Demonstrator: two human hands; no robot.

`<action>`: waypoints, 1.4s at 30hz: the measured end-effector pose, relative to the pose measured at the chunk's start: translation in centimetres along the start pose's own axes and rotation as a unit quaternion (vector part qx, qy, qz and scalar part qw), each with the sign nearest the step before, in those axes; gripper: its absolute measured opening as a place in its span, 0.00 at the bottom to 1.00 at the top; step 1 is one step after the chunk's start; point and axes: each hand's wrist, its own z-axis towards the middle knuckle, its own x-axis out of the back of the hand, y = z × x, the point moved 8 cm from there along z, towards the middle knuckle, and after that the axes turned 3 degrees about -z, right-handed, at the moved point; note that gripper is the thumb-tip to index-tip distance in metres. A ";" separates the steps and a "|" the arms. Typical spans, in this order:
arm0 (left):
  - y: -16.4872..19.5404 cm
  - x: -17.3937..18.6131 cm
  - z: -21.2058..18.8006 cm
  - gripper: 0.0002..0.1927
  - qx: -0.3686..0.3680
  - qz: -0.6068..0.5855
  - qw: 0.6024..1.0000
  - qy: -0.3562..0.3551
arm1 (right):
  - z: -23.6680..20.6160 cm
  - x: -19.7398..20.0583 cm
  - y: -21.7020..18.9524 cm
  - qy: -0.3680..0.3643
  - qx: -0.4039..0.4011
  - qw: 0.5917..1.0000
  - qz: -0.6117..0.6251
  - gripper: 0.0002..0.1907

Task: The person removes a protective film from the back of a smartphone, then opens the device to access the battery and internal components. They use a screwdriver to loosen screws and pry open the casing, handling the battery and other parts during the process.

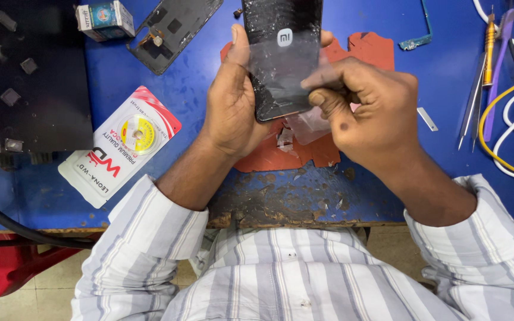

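A black phone back panel [281, 56], glossy and scuffed, is held upright above a torn red mat [304, 151] on the worn blue workbench [197, 89]. It is gripped along its edge by the left hand [230, 104], fingers wrapped behind, thumb pressed on front, apparently to steady it. A clear film [307, 122] is pinched between the right hand's [376, 113] thumb and curled fingers.

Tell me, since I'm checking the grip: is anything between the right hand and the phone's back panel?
Yes. A clear film lies between the right hand and the dark phone; its fingers pinch the film. The left hand grips the phone directly.
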 end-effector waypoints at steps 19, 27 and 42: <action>0.8 0.2 0.0 0.39 -0.040 -0.021 0.999 -0.021 | -0.4 0.2 0.8 0.002 -0.022 0.999 0.036 0.04; 1.2 0.5 -0.1 0.39 -0.063 -0.020 0.998 -0.009 | -0.3 -0.3 1.0 -0.003 -0.049 0.997 0.051 0.03; 1.3 0.4 -0.3 0.36 -0.098 0.001 0.995 -0.005 | -0.3 -1.3 0.6 -0.012 -0.059 0.995 0.079 0.05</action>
